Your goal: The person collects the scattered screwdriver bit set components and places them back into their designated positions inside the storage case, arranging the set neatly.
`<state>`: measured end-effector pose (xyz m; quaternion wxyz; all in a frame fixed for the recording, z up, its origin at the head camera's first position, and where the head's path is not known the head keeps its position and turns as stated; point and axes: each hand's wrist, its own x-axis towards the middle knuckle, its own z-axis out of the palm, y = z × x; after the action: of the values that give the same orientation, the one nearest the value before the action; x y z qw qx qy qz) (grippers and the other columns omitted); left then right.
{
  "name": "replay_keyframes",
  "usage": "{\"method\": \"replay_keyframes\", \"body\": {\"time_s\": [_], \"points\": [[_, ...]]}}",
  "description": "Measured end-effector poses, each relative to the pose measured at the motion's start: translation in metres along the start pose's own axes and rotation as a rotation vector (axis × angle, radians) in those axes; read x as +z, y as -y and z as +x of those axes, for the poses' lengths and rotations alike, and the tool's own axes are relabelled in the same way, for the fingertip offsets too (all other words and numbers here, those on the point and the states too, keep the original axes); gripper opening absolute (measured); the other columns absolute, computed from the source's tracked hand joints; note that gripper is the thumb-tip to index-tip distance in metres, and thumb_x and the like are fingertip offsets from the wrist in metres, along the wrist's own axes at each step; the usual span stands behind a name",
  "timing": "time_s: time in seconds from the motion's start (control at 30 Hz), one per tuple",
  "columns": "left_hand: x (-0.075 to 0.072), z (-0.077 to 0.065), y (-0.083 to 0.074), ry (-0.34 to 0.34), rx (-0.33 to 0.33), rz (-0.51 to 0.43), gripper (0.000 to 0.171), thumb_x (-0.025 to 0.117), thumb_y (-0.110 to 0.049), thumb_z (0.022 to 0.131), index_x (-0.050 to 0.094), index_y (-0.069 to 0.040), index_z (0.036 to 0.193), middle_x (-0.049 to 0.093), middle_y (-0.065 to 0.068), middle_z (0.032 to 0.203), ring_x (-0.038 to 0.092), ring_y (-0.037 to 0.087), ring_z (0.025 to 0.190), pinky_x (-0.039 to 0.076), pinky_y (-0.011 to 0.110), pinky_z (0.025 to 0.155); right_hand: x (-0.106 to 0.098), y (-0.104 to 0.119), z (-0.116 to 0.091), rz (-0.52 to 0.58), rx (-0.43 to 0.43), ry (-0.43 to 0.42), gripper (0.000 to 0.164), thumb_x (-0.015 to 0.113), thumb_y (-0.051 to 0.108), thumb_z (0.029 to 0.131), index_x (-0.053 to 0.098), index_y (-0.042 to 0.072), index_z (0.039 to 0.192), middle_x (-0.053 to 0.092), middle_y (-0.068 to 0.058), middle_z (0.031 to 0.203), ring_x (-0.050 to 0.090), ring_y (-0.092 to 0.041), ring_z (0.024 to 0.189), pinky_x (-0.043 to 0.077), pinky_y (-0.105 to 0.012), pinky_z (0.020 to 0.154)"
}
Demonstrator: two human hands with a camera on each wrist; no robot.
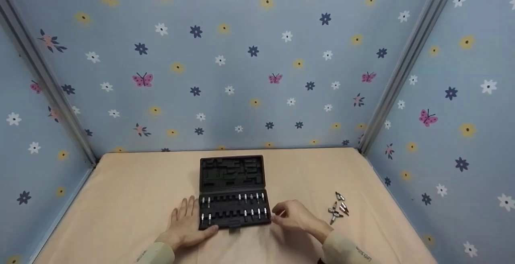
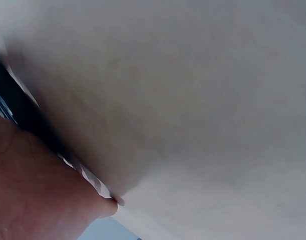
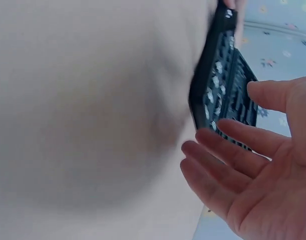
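An open black plastic case lies on the cloth, its moulded lid folded back. Silver socket bits fill both ends of its two rows, and the middle slots hold none. My left hand lies flat beside the case's left side, thumb on the front left corner. By the right edge is my right hand, its fingers loosely bent with nothing between them. In the right wrist view the right hand shows its palm, close to the case. I cannot tell whether it touches the case.
Several loose socket bits lie in a small pile right of the right hand. A pale peach cloth covers the table. Blue flowered panels stand behind and at both sides, joined by grey metal posts.
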<state>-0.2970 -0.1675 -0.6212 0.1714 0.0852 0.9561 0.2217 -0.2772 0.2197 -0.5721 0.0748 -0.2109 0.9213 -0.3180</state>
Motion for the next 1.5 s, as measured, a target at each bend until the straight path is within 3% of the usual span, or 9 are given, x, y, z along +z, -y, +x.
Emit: {"method": "replay_keyframes", "body": {"time_s": [0.2, 0.43, 0.57, 0.77, 1.0, 1.23, 1.5], "points": [[-0.001, 0.0, -0.001, -0.01, 0.005, 0.002, 0.142, 0.062, -0.089, 0.094, 0.006, 0.012, 0.175, -0.001, 0.038, 0.185, -0.004, 0.061, 0.173, -0.002, 0.081, 0.137, -0.021, -0.012, -0.01, 0.161, 0.053, 0.005, 0.032, 0.076, 0.018, 0.103, 0.079, -0.009, 0.12, 0.083, -0.016, 0.108, 0.075, -0.019, 0.091, 0.062, -0.026, 0.08], [-0.002, -0.001, -0.002, -0.014, 0.014, 0.003, 0.14, 0.061, -0.089, 0.095, 0.007, 0.012, 0.175, -0.002, 0.037, 0.186, -0.004, 0.061, 0.173, -0.001, 0.081, 0.137, -0.053, -0.029, -0.028, 0.457, 0.214, 0.007, 0.037, 0.077, 0.018, 0.107, 0.075, -0.009, 0.131, 0.082, -0.021, 0.117, 0.082, -0.024, 0.101, 0.071, -0.039, 0.086], [-0.002, -0.002, -0.002, -0.015, 0.02, -0.001, 0.14, 0.062, -0.088, 0.095, 0.007, 0.012, 0.175, -0.002, 0.038, 0.185, -0.004, 0.061, 0.173, -0.001, 0.081, 0.137, -0.073, -0.04, -0.038, 0.559, 0.235, 0.02, 0.037, 0.075, 0.019, 0.109, 0.074, -0.007, 0.136, 0.081, -0.02, 0.125, 0.083, -0.024, 0.109, 0.071, -0.042, 0.093], [-0.003, -0.001, -0.002, -0.019, 0.014, 0.01, 0.141, 0.062, -0.089, 0.094, 0.006, 0.012, 0.175, -0.001, 0.037, 0.186, -0.003, 0.06, 0.174, -0.001, 0.081, 0.137, -0.096, -0.06, -0.055, 0.682, 0.248, 0.029, 0.04, 0.073, 0.018, 0.111, 0.07, -0.009, 0.14, 0.083, -0.008, 0.122, 0.083, -0.017, 0.11, 0.07, -0.036, 0.098], [-0.003, -0.001, -0.002, -0.023, 0.021, 0.012, 0.141, 0.063, -0.088, 0.094, 0.006, 0.013, 0.175, -0.001, 0.037, 0.186, -0.003, 0.06, 0.174, -0.001, 0.081, 0.137, -0.112, -0.085, -0.074, 0.728, 0.289, -0.002, 0.037, 0.075, 0.018, 0.109, 0.073, -0.006, 0.137, 0.085, -0.001, 0.115, 0.083, -0.01, 0.103, 0.07, -0.03, 0.092], [-0.002, 0.0, -0.002, -0.023, 0.021, 0.014, 0.14, 0.062, -0.088, 0.095, 0.007, 0.013, 0.175, -0.001, 0.038, 0.185, -0.003, 0.061, 0.173, -0.001, 0.081, 0.137, -0.124, -0.114, -0.089, 0.745, 0.331, -0.013, 0.034, 0.073, 0.013, 0.11, 0.073, -0.007, 0.136, 0.085, -0.001, 0.113, 0.084, -0.012, 0.103, 0.07, -0.033, 0.094], [0.0, 0.0, -0.001, -0.013, 0.008, 0.022, 0.141, 0.062, -0.089, 0.094, 0.007, 0.014, 0.175, 0.001, 0.038, 0.185, -0.001, 0.061, 0.173, 0.0, 0.081, 0.137, -0.133, -0.143, -0.1, 0.704, 0.454, -0.058, 0.034, 0.075, 0.014, 0.108, 0.075, -0.007, 0.135, 0.087, -0.002, 0.111, 0.083, -0.012, 0.099, 0.07, -0.029, 0.087]]}}
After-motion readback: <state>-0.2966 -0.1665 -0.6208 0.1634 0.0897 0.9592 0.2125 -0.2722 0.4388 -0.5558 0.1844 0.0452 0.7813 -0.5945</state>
